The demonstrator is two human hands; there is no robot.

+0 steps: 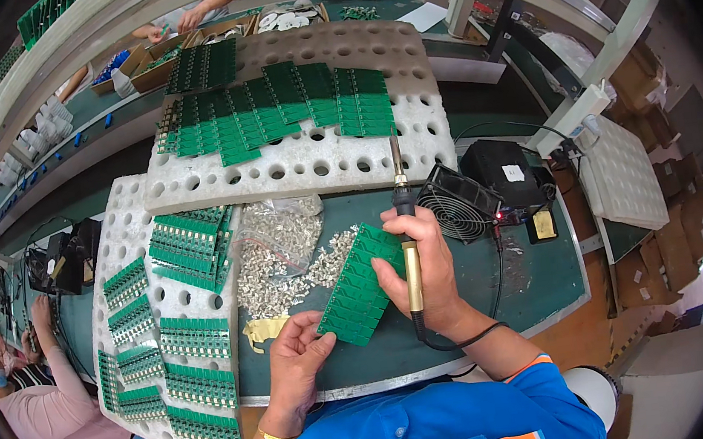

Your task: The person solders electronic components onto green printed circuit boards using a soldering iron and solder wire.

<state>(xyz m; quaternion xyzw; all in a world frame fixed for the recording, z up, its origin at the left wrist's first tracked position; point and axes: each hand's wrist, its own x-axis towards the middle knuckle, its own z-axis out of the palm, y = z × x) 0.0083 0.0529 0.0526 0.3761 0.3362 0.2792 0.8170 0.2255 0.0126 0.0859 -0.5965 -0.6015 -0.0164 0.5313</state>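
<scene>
My left hand [297, 358] pinches the lower-left corner of a green circuit board panel [355, 288], held at a slant over the mat. My right hand [417, 272] grips a soldering iron [404, 201], tip upward, with my thumb at the panel's right edge. Just left of the panel lie loose small metal parts [273, 292], a clear bag of them [279, 236] and a crumpled yellowish piece [262, 332].
Foam trays [295, 172] carry green boards [193, 339] at left and back. A fan [449, 213], black soldering station [497, 174] and yellow sponge [543, 225] stand right. An upright foam sheet [622, 182] is beside them. Co-workers sit at left [54, 405] and behind the frame [189, 18].
</scene>
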